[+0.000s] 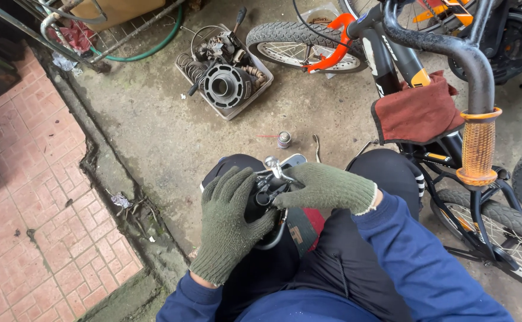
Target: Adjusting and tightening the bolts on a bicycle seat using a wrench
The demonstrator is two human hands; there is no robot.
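Both my hands wear green knit gloves and work over my lap. My left hand [228, 223] cups the side of a black bicycle saddle [267, 203] that lies underside up on my knees. My right hand [326, 186] presses its fingers onto the metal clamp and rails [271, 174] at the saddle's middle. A shiny bolt end sticks up from the clamp just beyond my fingertips.
A small spray can [283, 139] stands on the concrete ahead of my knees. A grey tray of engine parts and springs [225, 74] lies farther off. A bicycle [451, 89] with an orange grip and a red cloth [416, 113] stands to my right. Red brick paving [28, 197] lies to my left.
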